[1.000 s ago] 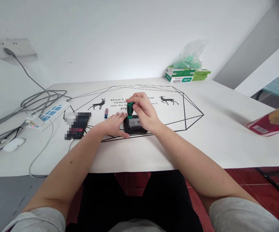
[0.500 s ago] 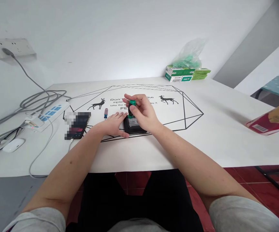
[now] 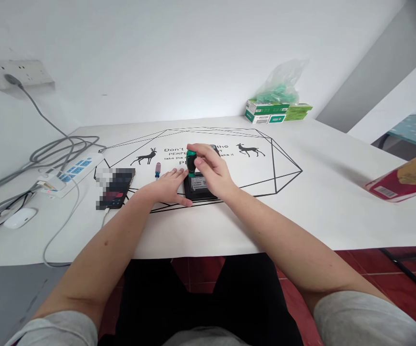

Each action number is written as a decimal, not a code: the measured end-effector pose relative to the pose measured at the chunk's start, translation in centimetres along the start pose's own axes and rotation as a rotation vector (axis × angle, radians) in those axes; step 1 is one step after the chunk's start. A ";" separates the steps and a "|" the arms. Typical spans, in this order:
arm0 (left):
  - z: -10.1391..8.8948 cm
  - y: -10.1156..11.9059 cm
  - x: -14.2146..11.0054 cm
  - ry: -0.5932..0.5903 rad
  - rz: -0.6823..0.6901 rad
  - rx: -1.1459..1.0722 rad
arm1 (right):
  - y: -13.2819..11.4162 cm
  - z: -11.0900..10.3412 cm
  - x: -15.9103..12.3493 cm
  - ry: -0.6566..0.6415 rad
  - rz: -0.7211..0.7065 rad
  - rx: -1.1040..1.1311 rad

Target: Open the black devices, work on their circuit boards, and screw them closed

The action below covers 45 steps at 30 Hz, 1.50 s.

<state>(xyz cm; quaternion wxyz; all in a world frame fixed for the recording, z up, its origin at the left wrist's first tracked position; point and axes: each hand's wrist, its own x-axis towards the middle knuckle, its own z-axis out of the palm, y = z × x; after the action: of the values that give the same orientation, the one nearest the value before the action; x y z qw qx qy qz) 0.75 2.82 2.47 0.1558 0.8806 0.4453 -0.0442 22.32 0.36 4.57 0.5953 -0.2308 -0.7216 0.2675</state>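
A small black box-shaped device [image 3: 199,188] with a white label lies on the white table mat [image 3: 301,158] in front of me. My right hand [image 3: 213,173] is closed round the green and black handle of a screwdriver [image 3: 192,163], held upright with its tip down on the device. My left hand [image 3: 170,186] lies flat with fingers stretched out, pressing against the device's left edge. A second small screwdriver [image 3: 157,169] with a red and blue handle lies on the mat just left of my left hand.
A phone [image 3: 116,188] with a cable lies left of the hands. Further left are a power strip [image 3: 69,173], tangled grey cables and a white mouse [image 3: 20,217]. Green boxes under a plastic bag [image 3: 278,103] stand at the back; a red packet [image 3: 404,181] lies at the right.
My right hand's fingers have shifted round the screwdriver handle, turning it on the device. My left hand and the device have stayed in place.
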 end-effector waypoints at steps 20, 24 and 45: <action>-0.1 0.0 -0.1 0.009 0.031 -0.013 | 0.2 0.9 -0.1 0.062 0.125 0.236; -0.4 0.5 -0.2 -0.043 -0.051 0.014 | -0.3 0.4 -0.2 0.050 0.081 0.176; 0.6 -1.0 0.4 0.028 0.050 -0.022 | 0.6 0.2 0.2 0.053 0.075 0.066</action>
<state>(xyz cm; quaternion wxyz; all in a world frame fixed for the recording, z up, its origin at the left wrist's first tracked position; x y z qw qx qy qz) 0.21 3.53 1.57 0.1605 0.8902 0.4257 -0.0229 22.08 0.97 4.30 0.6111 -0.2448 -0.6873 0.3070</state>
